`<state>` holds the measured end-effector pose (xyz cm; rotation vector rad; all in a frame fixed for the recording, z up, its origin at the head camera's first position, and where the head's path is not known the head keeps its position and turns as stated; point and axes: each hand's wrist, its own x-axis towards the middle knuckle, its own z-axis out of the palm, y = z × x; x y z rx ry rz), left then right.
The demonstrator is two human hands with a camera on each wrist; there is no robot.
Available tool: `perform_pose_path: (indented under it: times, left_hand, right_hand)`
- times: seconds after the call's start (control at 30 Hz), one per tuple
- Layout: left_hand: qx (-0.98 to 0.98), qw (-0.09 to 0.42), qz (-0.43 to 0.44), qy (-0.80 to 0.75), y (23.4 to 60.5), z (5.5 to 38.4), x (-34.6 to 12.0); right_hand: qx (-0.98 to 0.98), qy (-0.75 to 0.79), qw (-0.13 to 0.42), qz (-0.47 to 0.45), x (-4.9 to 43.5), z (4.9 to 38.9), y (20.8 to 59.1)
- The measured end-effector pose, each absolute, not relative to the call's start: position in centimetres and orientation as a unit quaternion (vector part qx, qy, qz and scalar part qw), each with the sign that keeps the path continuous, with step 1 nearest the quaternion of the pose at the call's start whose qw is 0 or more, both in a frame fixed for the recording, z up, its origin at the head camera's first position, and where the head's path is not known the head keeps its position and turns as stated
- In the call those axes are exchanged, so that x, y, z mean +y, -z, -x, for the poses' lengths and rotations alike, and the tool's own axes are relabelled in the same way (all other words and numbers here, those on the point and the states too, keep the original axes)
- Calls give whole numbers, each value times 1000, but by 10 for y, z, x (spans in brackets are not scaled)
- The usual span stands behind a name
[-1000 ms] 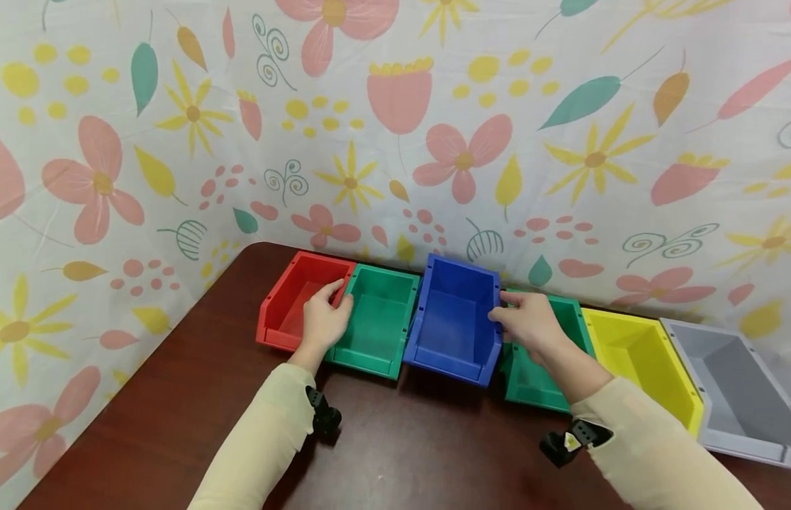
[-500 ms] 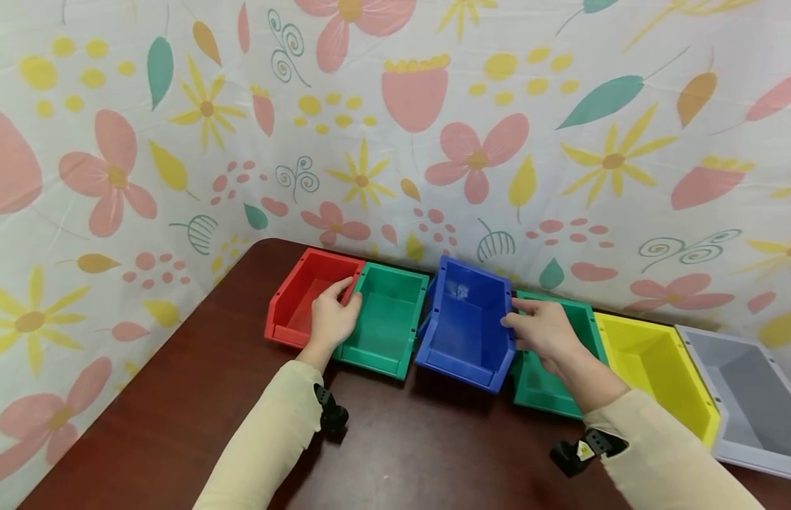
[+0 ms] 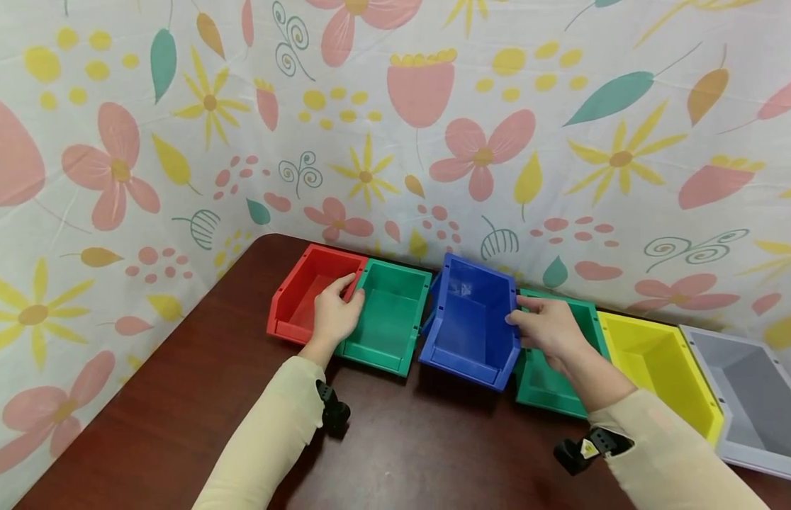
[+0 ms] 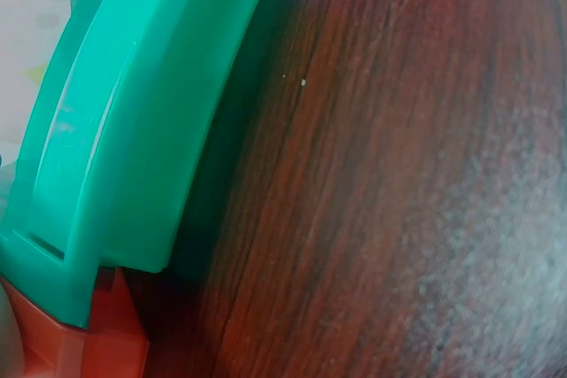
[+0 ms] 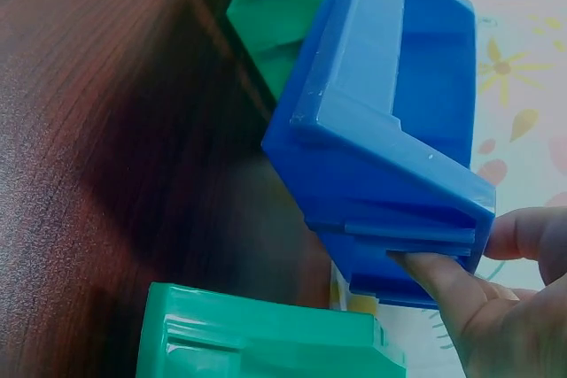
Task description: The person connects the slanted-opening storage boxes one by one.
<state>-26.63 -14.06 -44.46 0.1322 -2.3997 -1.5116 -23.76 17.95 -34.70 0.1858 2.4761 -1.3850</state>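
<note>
Whereas a second ago the blue bin [image 3: 466,329] sat closer by the left green bin [image 3: 388,312], a slightly wider gap now parts them. Blue bin: tilted, raised off the table [image 3: 395,460], beside the right green bin [image 3: 551,386]; pale glint [image 3: 461,287] newly on its inner back wall. Your right hand [image 3: 551,331]: thumb and fingers clamped on its right side. Your left hand [image 3: 334,316]: well apart, at the rim between red bin [image 3: 309,290] and left green bin; pinching or merely touching, cannot tell.

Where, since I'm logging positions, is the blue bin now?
In the head view, the blue bin is just right of centre, between two green bins, the right hand gripping its edge.
</note>
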Motion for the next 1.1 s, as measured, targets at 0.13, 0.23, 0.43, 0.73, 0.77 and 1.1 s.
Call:
perform_pose_path:
  times: [0.13,0.23,0.43,0.73,0.77,1.1]
  left_hand:
    - [-837,148,-46,524,444,266,-141]
    - [-837,147,-44,526,444,267,-141]
    - [-836,149,-44,527,446,270,-142]
    - [-836,152,-44,525,446,269,-142]
    - [-836,151,-44,526,446,269,-142]
    - [-836,152,-54,525,443,267,-141]
  right_hand:
    - [860,484,150,-67,178,238,347]
    - [858,486,153,-69,177,238,346]
    - [853,493,155,-74,175,236,346]
    - [853,491,156,-79,173,228,350]
    - [853,492,155,-82,173,228,350]
    - [851,497,151,-80,172,233,348]
